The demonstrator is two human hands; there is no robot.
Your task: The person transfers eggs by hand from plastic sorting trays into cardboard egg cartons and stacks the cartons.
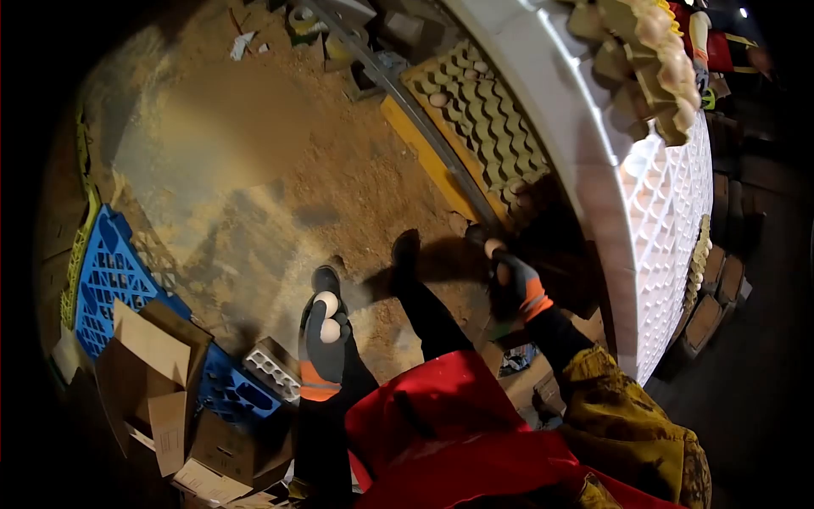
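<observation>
Gloved in dark grey with an orange cuff, my left hand [320, 352] is closed around eggs; two pale eggs [330, 331] show between its fingers. On the other side, my right hand [519, 287], in a matching glove, has its fingers curled around an egg [493, 247], with another brownish shape in shadow by the fingers. Beyond that hand is an egg tray [487, 114] on a lower shelf, mostly bare cups with a few eggs in them. The area right around the right hand is dark.
A white table [585, 170] with a textured surface curves along the right, with stacked egg trays [653, 68] on it. A blue plastic pallet [110, 263] and open cardboard boxes [153, 348] lie at left. Another person [721, 42] stands at the upper right.
</observation>
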